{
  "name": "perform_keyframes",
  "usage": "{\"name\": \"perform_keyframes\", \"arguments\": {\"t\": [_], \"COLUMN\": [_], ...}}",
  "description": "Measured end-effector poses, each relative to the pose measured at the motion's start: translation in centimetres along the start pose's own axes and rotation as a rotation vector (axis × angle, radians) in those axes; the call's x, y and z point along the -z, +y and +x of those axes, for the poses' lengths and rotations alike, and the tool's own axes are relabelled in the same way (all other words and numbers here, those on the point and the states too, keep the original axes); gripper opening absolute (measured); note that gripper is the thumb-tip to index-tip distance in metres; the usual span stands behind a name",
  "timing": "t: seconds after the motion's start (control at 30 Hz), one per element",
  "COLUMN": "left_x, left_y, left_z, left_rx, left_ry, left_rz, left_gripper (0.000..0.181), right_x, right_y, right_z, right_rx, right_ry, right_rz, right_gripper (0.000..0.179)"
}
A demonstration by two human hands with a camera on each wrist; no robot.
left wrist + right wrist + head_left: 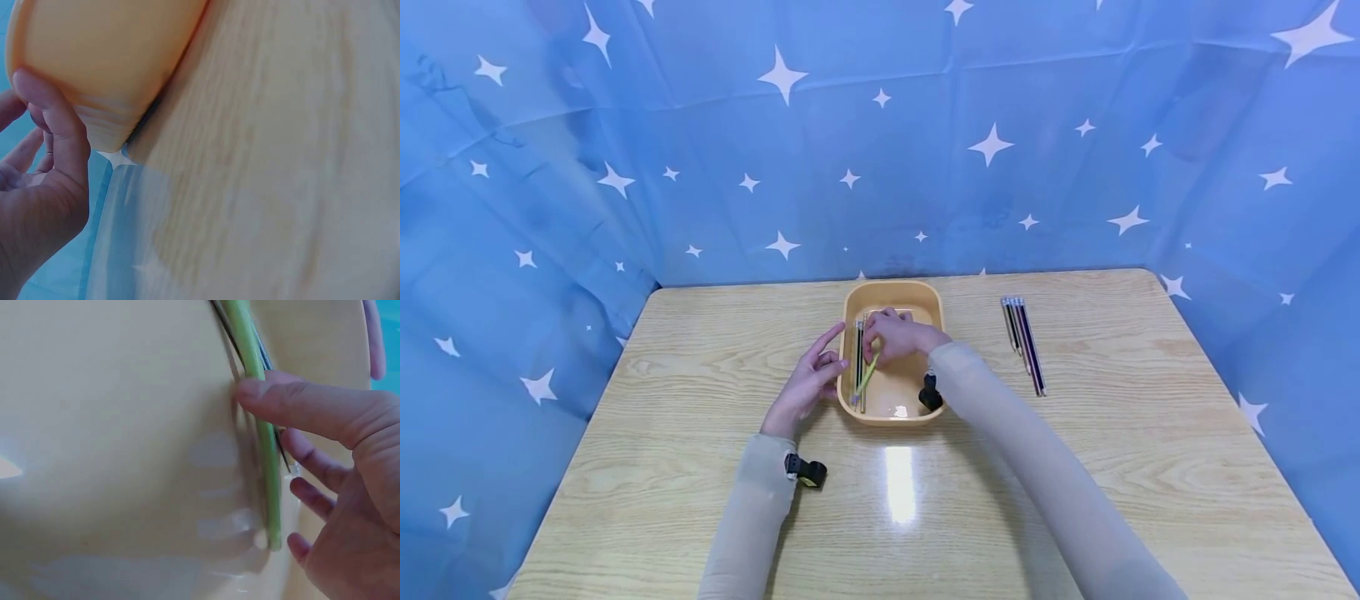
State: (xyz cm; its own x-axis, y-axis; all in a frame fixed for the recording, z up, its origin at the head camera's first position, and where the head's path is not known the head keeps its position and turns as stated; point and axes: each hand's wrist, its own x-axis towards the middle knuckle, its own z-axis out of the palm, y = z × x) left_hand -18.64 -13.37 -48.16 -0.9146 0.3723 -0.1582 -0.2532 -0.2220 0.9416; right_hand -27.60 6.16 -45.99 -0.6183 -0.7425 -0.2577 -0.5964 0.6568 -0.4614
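Note:
An orange-yellow plastic tray (891, 421) stands on the table. Inside it, my right hand (895, 335) pinches a slim green pen (270, 475) between thumb and fingers. The pen slants along the tray's left side, beside several dark pencils (859, 342) lying there. My left hand (808, 383) is at the outside of the tray's left wall, its thumb (44, 90) touching the rim and its index finger stretched away from me. The left hand's other fingers bend loosely and hold nothing.
Several striped pencils (1024, 346) lie together on the wooden table (1150, 467), right of the tray. A blue curtain (880, 167) with white stars hangs behind and at both sides. A wrist camera (931, 392) on my right arm is over the tray's right side.

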Motion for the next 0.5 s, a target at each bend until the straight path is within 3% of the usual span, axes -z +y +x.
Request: {"name": "perform_keyframes", "arguments": {"t": [0.2, 0.5], "left_x": [0.11, -0.02], "left_y": [-0.52, -0.55], "left_z": [0.10, 0.11], "left_rx": [-0.015, -0.016], "left_ry": [0.018, 0.029], "left_rz": [-0.002, -0.006], "left_gripper": [0.062, 0.062], "right_x": [0.26, 0.98], "right_y": [0.46, 0.38], "right_z": [-0.02, -0.36], "right_rx": [0.042, 0.252], "right_ry": [-0.042, -0.066], "right_rz": [0.061, 0.443], "right_gripper": [0.016, 0.013]}}
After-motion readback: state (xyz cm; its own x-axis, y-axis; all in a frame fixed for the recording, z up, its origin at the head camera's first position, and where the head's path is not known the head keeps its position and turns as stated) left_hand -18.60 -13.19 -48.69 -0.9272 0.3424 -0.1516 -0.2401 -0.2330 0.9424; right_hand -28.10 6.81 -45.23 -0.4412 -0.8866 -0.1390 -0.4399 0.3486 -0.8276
